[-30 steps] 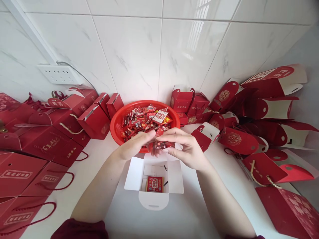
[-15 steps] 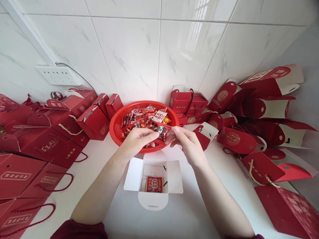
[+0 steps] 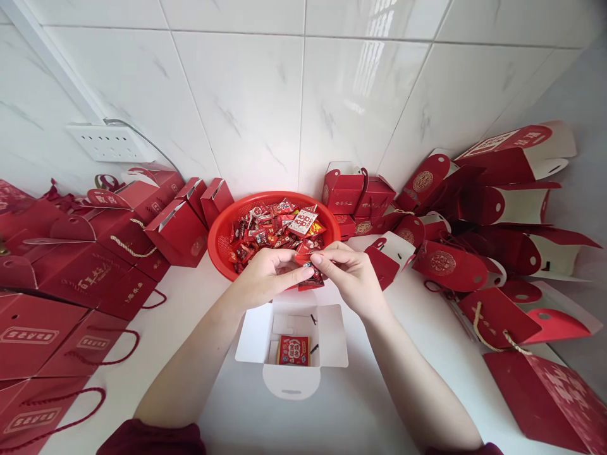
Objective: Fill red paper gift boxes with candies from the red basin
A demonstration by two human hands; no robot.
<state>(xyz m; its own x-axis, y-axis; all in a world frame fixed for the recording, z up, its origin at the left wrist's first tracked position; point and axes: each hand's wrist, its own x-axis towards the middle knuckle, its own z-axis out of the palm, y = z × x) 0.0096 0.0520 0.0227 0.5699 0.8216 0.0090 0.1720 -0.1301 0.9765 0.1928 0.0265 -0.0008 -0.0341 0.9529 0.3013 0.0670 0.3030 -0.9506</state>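
1. While the left hand [image 3: 262,278] and the right hand [image 3: 355,276] meet over the near rim of the red basket [image 3: 219,246], they hold one small wrapped packet [image 3: 312,282] between them.
2. The left hand's fingers are clamped on the small wrapped packet, with the thumb lying along its near side; the right hand's thumb and forefinger pinch its upper part. The red and dark wrapper is partly hidden by the fingers.
3. Just in front of the red basket, below the hands, an open box [image 3: 291,383] stands on the table [image 3: 251,420], its white inside showing and its flaps spread outward. The near flap is rounded and has a slot.
4. Inside the open box, toward its near side, lies a red printed packet [image 3: 294,349] with a yellowish edge.
5. The red basket contains a heap of wrapped sweets [image 3: 263,229], mostly red; on its right side rest a white square packet [image 3: 303,222] with red print and, next to it, a shiny gold-orange wrapper [image 3: 317,229].
6. To the left are closed red boxes [image 3: 35,332], some with rope handles; to the right, open red cartons [image 3: 443,264] lean and overlap.
7. Behind everything rises a tiled wall [image 3: 241,95] with a white socket panel [image 3: 108,143].
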